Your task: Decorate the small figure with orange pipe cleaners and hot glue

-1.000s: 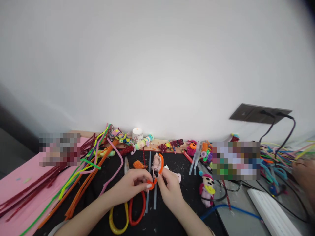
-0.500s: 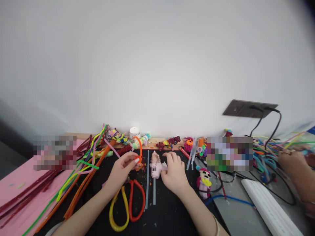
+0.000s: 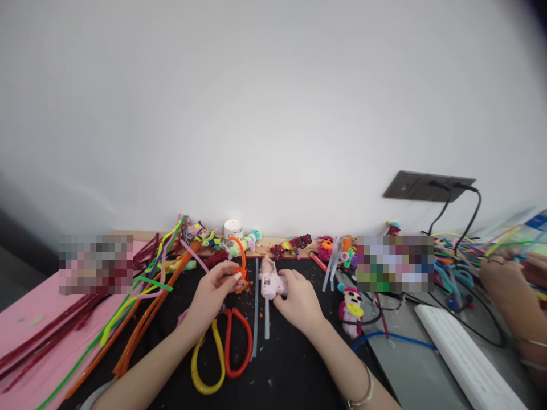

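Observation:
Between the thumb and fingers of my left hand [image 3: 219, 287] is an orange pipe cleaner [image 3: 243, 250], coiled at its lower end and curving upward above the fingertips. My right hand [image 3: 296, 300] is closed round the handle of a pale pink hot glue gun [image 3: 270, 285]. The gun's nozzle points away toward the wall, and a clear glue stick [image 3: 267, 320] sticks out of its back. Another long glue stick [image 3: 255, 319] lies on the black mat beside the gun. Scissors with one yellow and one red handle [image 3: 237, 344] lie below my left hand.
Bunches of colored pipe cleaners [image 3: 141, 304] spread across the left side. Small fuzzy figures line the wall, and a pink one [image 3: 351, 313] lies to the right. Farther right are a white power strip [image 3: 470, 359], black cables and another person's hands [image 3: 504, 282].
My right hand has closed round the glue gun's handle and raised the gun slightly from the mat. My left hand still holds the orange pipe cleaner in nearly the same place.

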The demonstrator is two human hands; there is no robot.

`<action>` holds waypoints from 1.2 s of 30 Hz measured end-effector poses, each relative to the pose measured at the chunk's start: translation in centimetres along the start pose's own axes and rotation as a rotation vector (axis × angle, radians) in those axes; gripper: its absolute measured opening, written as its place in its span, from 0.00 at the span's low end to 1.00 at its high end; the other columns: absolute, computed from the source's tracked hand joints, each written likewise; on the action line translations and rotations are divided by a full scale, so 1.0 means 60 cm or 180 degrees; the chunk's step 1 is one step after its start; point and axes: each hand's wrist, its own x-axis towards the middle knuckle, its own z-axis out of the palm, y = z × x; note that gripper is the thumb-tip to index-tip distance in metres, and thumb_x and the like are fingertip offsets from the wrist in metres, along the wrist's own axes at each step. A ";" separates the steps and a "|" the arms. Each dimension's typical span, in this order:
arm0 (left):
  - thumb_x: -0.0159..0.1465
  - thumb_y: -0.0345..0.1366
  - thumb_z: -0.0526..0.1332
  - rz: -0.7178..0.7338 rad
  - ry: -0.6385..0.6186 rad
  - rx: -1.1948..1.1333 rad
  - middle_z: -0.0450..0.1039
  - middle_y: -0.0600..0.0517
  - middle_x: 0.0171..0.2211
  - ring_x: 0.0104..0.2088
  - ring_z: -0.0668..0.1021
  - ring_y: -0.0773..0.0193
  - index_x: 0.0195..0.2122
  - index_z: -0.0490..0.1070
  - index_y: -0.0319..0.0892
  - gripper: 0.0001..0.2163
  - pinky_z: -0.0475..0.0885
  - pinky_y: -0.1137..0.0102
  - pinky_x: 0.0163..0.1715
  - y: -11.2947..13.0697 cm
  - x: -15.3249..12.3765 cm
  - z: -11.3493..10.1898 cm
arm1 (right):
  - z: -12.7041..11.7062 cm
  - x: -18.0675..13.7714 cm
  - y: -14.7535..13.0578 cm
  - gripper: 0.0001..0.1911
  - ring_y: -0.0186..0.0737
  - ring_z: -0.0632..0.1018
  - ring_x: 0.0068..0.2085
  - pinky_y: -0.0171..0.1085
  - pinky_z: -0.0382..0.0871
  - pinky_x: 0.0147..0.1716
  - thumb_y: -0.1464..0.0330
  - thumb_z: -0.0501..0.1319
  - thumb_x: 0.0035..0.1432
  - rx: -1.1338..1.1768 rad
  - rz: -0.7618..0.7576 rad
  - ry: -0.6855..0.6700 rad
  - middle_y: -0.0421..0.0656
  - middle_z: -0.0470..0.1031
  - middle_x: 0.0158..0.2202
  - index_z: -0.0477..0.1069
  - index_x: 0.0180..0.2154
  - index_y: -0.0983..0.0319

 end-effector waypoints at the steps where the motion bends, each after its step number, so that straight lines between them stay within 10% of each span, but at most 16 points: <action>1: 0.52 0.39 0.64 0.0011 0.0002 -0.0012 0.70 0.54 0.34 0.32 0.77 0.65 0.39 0.68 0.40 0.14 0.74 0.66 0.38 0.000 0.000 0.000 | -0.001 0.002 0.002 0.18 0.44 0.71 0.41 0.37 0.60 0.39 0.70 0.57 0.46 0.0242 -0.0006 0.0064 0.46 0.72 0.40 0.67 0.42 0.61; 14: 0.52 0.39 0.64 0.0013 -0.0075 -0.0088 0.69 0.53 0.33 0.31 0.76 0.66 0.38 0.66 0.40 0.14 0.74 0.66 0.37 0.001 0.000 0.002 | 0.021 0.016 0.034 0.09 0.29 0.62 0.17 0.30 0.55 0.16 0.63 0.61 0.47 0.2959 0.0801 -0.0599 0.35 0.64 0.17 0.66 0.28 0.62; 36: 0.53 0.38 0.64 0.0001 -0.0320 -0.0194 0.71 0.53 0.34 0.31 0.77 0.65 0.39 0.67 0.41 0.13 0.75 0.67 0.38 -0.008 -0.002 0.003 | 0.025 0.014 0.033 0.07 0.28 0.62 0.15 0.29 0.54 0.14 0.66 0.59 0.47 0.2906 0.0874 -0.0849 0.36 0.64 0.15 0.66 0.22 0.63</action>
